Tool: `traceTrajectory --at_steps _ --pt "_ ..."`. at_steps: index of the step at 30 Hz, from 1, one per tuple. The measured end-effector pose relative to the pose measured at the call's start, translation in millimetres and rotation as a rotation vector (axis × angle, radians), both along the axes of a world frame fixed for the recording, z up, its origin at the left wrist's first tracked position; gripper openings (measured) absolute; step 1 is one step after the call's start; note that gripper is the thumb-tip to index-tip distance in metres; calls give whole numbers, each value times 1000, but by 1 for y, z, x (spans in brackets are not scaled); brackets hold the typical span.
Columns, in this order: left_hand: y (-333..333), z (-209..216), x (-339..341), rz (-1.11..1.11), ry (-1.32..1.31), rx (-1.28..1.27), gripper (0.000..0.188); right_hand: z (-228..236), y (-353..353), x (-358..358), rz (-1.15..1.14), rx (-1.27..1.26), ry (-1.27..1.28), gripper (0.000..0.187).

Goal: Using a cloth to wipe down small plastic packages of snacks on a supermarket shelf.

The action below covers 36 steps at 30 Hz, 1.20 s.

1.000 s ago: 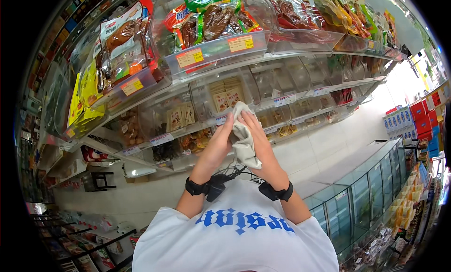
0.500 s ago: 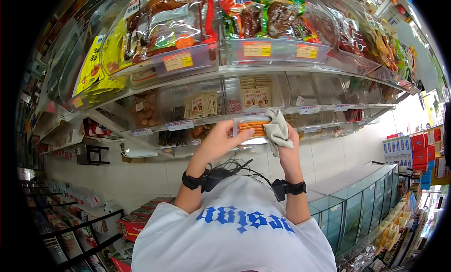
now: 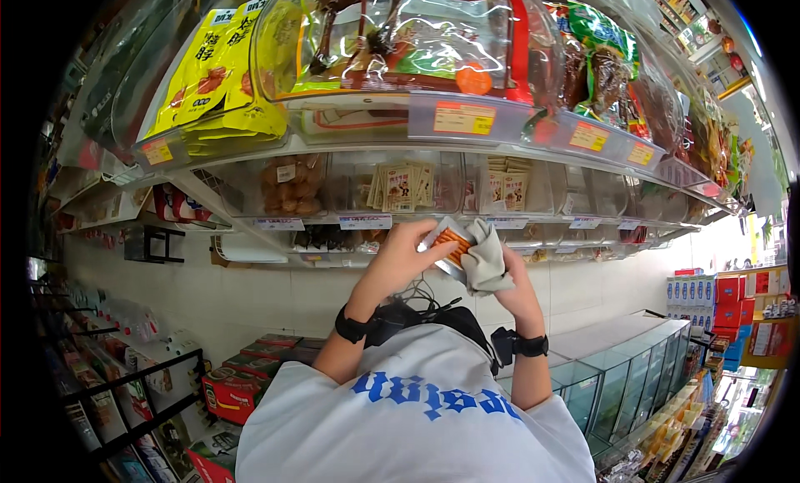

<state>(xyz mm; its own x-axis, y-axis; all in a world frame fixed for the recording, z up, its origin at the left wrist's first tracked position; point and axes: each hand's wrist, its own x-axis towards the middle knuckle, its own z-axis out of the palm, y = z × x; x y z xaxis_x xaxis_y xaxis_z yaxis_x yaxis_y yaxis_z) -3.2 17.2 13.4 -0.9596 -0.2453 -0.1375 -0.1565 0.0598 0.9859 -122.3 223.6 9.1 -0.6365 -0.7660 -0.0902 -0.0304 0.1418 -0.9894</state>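
1. Between the person's chest and the stocked shelf (image 3: 350,146), a small transparent-fronted snack packet (image 3: 452,244) of orange-brown strips hangs tilted in the air, in both hands.
2. Left hand (image 3: 406,251): closed on the packet's left end, thumb across the front; the fingers behind are partly hidden.
3. Right hand (image 3: 518,276): holding a crumpled grey cloth (image 3: 485,262) against the packet's right end — whether its fingers also touch the packet, I cannot tell.
4. Both wrists wear black wristbands (image 3: 354,325).
5. Beyond the hands, a clear bin of cream-coloured packets (image 3: 402,188) stands beside a bin of bagged brown round items (image 3: 292,185).
6. Higher up, yellow pouches (image 3: 208,87) sit left of large vacuum-packed meats (image 3: 442,37).
7. Down to the right run glass cases (image 3: 612,385); red cartons (image 3: 236,391) are stacked at lower left.
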Motion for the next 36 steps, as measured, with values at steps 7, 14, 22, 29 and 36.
traceTrajectory --at_steps 7,14,22,29,36 --pt "9 -29 -4 265 31 136 58 2 -45 18 -299 71 364 42" --pt "-18 -55 0 459 74 491 46 -3 -78 27 -33 -43 592 35" --pt "-54 -29 4 556 175 161 26 -30 -117 19 -23 -63 182 33" --pt "-98 -82 -25 483 122 -175 38 -43 -164 -15 -157 14 520 38" --pt "-101 -137 -35 438 -64 -905 34 -91 -176 -30 84 268 409 51"
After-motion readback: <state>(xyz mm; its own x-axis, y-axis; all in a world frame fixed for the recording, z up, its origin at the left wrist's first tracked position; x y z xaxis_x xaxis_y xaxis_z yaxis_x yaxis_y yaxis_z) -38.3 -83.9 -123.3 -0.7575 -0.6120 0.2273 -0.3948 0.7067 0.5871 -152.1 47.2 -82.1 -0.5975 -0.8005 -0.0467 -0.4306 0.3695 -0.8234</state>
